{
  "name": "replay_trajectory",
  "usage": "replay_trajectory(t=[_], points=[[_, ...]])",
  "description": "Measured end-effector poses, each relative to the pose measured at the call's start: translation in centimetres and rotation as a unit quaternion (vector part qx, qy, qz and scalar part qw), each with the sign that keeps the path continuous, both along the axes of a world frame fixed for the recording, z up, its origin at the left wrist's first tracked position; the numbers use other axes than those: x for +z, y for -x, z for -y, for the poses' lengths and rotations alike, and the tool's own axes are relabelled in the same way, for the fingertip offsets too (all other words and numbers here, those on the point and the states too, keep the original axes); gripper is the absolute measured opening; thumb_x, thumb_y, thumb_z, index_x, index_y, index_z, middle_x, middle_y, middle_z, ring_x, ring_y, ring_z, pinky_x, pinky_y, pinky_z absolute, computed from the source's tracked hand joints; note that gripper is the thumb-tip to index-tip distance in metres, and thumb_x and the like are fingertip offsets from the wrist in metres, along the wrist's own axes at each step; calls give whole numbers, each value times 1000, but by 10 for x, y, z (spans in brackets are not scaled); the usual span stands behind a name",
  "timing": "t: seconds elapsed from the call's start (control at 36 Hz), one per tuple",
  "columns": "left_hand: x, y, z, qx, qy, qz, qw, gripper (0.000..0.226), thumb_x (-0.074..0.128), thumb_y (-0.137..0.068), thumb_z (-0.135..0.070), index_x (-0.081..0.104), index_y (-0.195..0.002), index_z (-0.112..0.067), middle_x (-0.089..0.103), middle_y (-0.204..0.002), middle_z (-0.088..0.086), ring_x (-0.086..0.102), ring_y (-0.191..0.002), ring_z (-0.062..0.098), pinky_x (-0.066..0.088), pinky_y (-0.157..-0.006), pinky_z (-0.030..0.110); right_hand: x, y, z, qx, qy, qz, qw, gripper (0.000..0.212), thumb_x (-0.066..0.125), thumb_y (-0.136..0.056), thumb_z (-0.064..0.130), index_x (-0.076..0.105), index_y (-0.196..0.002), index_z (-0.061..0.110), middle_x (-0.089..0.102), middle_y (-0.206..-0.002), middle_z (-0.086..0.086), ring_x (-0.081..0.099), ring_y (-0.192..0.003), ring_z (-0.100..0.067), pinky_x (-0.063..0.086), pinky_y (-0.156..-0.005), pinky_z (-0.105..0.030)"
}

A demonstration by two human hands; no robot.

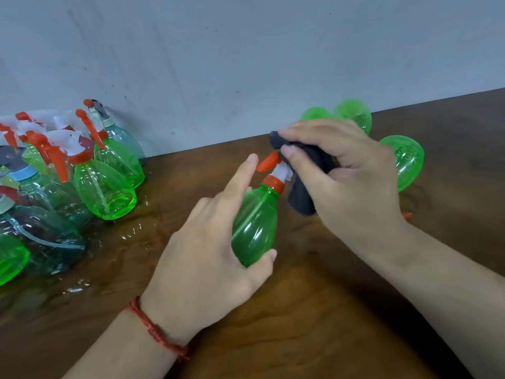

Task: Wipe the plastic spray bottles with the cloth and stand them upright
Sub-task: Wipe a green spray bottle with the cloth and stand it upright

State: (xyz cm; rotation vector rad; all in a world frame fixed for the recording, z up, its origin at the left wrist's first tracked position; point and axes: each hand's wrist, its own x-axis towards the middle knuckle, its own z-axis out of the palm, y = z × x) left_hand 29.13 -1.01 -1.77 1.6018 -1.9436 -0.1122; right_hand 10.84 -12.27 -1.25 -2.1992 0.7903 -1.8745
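A green plastic spray bottle [255,227] with an orange and white spray head is tilted above the wooden table [314,324]. My left hand [210,258] grips its body, thumb under the base and index finger stretched out straight. My right hand [352,176] holds a dark cloth [300,192] wrapped over the bottle's spray head. Three more green bottles lie on their sides behind my right hand, one at the right [408,162] and two near the wall [352,113].
A group of several upright spray bottles [103,187], green and bluish, stands at the left by the grey wall [246,50]. A small orange piece [407,215] lies on the table by my right wrist.
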Motion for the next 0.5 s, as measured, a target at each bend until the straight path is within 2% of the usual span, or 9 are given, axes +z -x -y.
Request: replay_trajectory(t=[0.06,0.14,0.25,0.33,0.44,0.5], points=[[0,0,0,24,26,47,998,127,89,-74,-46,4,-168,-50,56,-138,-28,56,-118,6,60,-92,39,-1,-3,-4,11,-3,-2,1000,16,79,-95,6,82,-109,13,78,-111,5,72,-110,-12,54,-98,-41],[-1,-2,2,36,33,55,997,129,89,-74,-44,4,-170,-46,55,-138,-28,56,-118,8,59,-88,37,-3,-10,-13,62,-21,-21,998,16,78,-96,7,82,-110,14,78,-112,7,71,-110,-12,55,-98,-35],[-2,-4,3,39,18,53,998,128,87,-75,-47,1,-170,-45,55,-140,-29,52,-118,2,46,-88,22,-2,-3,-4,43,-7,-11,999,14,78,-95,6,83,-107,11,79,-112,4,72,-109,-9,56,-98,-40],[-3,-3,2,18,8,24,1000,128,88,-75,-48,1,-168,-50,56,-140,-28,56,-123,3,48,-97,21,-5,-2,3,20,-3,11,1000,14,79,-93,3,83,-105,9,79,-111,1,73,-108,-12,57,-95,-43],[-6,-5,3,-8,-16,-52,999,126,90,-76,-45,2,-165,-59,60,-139,-24,64,-124,7,55,-107,33,-11,-11,-5,83,-29,-18,996,15,80,-93,1,83,-105,9,78,-113,0,74,-108,-15,60,-93,-37],[-6,-5,5,-26,-23,-77,996,123,91,-77,-43,6,-165,-58,63,-137,-26,66,-123,5,52,-107,25,-11,-9,-1,69,-21,-34,997,14,80,-93,2,84,-104,10,78,-112,0,74,-108,-14,59,-93,-35]])
